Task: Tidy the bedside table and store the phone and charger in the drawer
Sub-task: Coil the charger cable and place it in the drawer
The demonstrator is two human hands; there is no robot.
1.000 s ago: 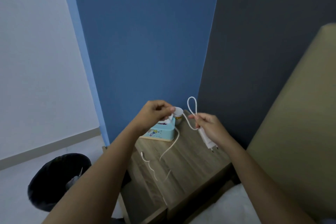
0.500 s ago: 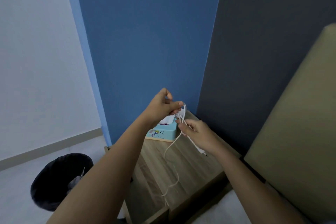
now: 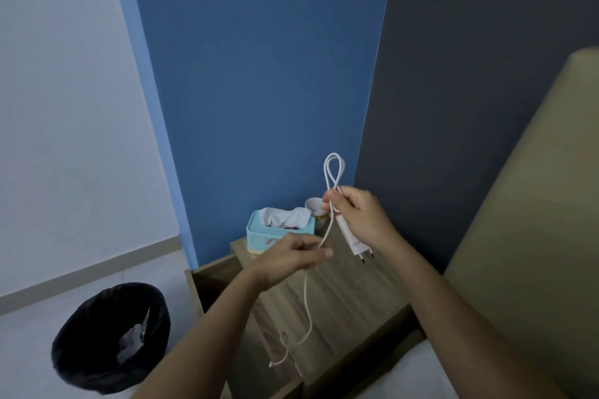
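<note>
My right hand grips the white charger plug above the wooden bedside table, its prongs pointing down. Two cable loops stick up out of that fist. My left hand pinches the white cable lower down. The rest of the cable hangs from it and trails onto the table top, ending near the front edge. No phone is in view. The drawer front is hidden below the frame.
A light-blue tissue box and a small white cup stand at the back of the table against the blue wall. A black bin sits on the floor to the left. A beige headboard rises on the right.
My left hand has dropped from beside the right hand down along the cable. Another loop now stands above my right fist, and less cable lies on the table.
</note>
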